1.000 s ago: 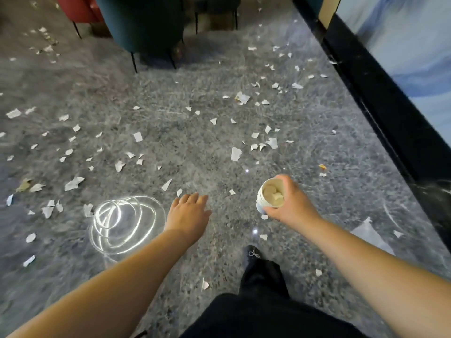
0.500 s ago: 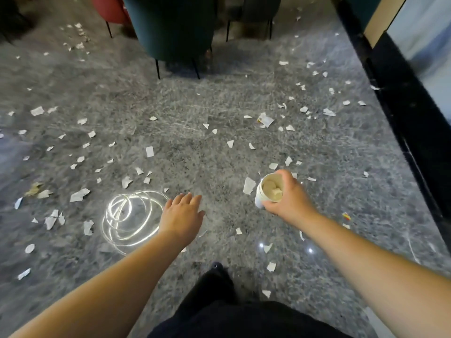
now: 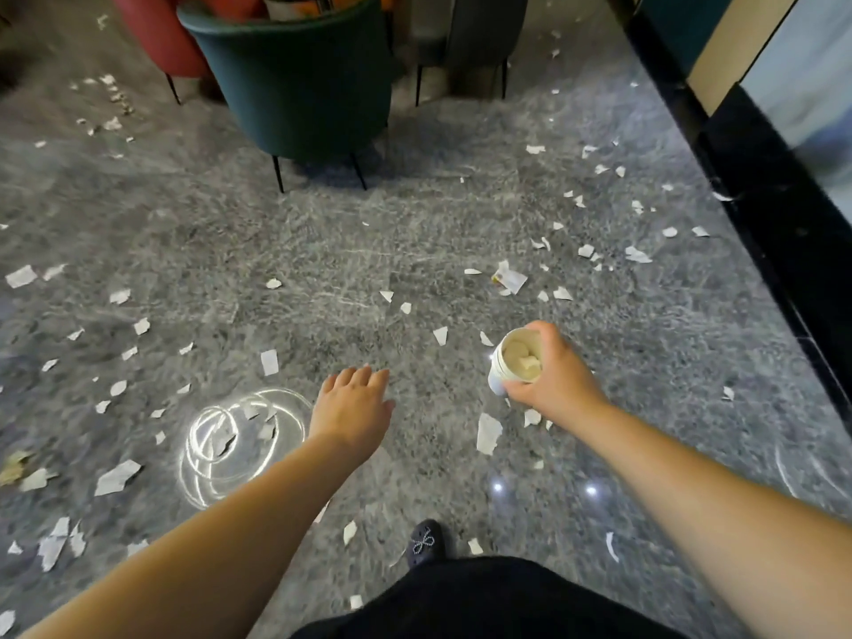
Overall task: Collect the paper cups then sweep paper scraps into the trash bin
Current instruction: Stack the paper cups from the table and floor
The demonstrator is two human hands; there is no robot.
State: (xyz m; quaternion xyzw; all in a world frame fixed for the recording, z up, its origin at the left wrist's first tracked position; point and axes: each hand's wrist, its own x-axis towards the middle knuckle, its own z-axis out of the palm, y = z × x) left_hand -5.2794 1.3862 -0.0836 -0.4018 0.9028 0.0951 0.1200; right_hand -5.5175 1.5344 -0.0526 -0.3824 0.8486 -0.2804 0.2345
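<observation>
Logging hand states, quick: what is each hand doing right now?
Left hand: open, fingers straight, holding nothing.
Right hand: grips a white paper cup.

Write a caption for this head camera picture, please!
Right hand holds a paper cup above a grey floor littered with paper scraps.
</observation>
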